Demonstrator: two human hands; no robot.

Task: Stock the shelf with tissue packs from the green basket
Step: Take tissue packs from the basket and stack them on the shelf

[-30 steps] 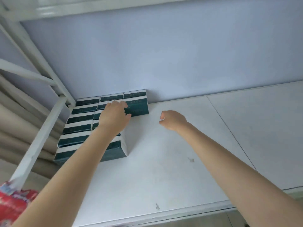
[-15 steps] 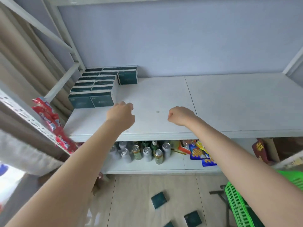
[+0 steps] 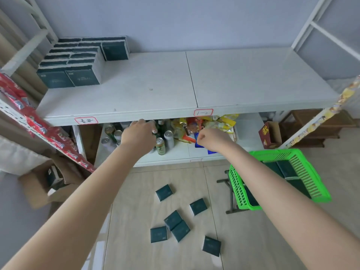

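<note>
Left grip: my left grip (image 3: pixel 139 134) hangs in front of the shelf edge, over the cans in this view; I see its back, the fingers are curled in and I see nothing held in it
Right grip: my right grip (image 3: pixel 210 138) is a closed fist with nothing in it; it is near the left one, at about the same height, in front of the snack bags
Shelf: the white shelf (image 3: pixel 155 90) has two boards that meet in a seam near the middle; two red-framed labels (image 3: pixel 86 120) are stuck on its front edge
Packs on shelf: dark green tissue packs (image 3: pixel 78 61) stand in tight rows at the back left corner, touching each other; one more stands at the back, on the right of the block
Green basket: the green basket (image 3: pixel 272 152) is low on my right, on a dark stool (image 3: pixel 230 191); my right forearm crosses its left part in this view
Packs in basket: some green packs (image 3: pixel 286 169) lie on its bottom
Packs on floor: six packs (image 3: pixel 198 206) lie scattered on the floor (image 3: pixel 136 250) between my arms; two of them touch
Lower shelf: drink cans (image 3: pixel 160 146) stand on the left part; colourful snack bags (image 3: pixel 204 123) are heaped just beside them
Other things: a strip of red packets (image 3: pixel 29 114) hangs on the left; an open cardboard box (image 3: pixel 39 184) is under it; a brown box (image 3: pixel 269 135) stands at the right of the lower shelf
</note>
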